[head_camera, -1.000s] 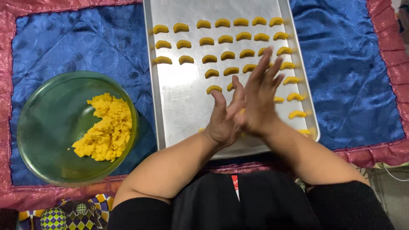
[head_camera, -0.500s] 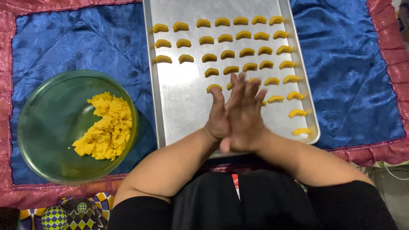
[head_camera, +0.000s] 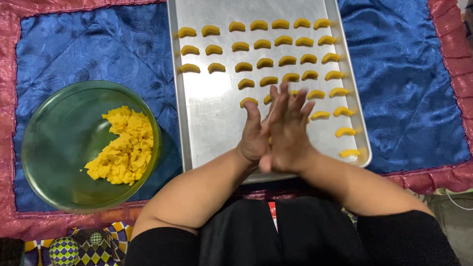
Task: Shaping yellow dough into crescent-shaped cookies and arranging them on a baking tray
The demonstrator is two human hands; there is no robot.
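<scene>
The left hand (head_camera: pixel 253 135) and right hand (head_camera: pixel 288 130) press flat together, palm to palm, fingers straight and loosely spread; whether dough lies between them cannot be told. They hover over the near edge of a shiny metal baking tray (head_camera: pixel 212 118) bearing rows of small yellow crescent-shaped dough pieces (head_camera: pixel 266 63). At near left, a round green glass bowl (head_camera: pixel 54 143) holds crumbly yellow dough (head_camera: pixel 123 145), on glossy blue cloth (head_camera: pixel 98 49).

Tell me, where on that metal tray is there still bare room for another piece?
The tray is bare along its left half below the three short rows of yellow crescents, between its left rim and the pressed-together left hand and right hand. The top and right side are crowded with crescents. The blue cloth above the green bowl is free too.
</scene>
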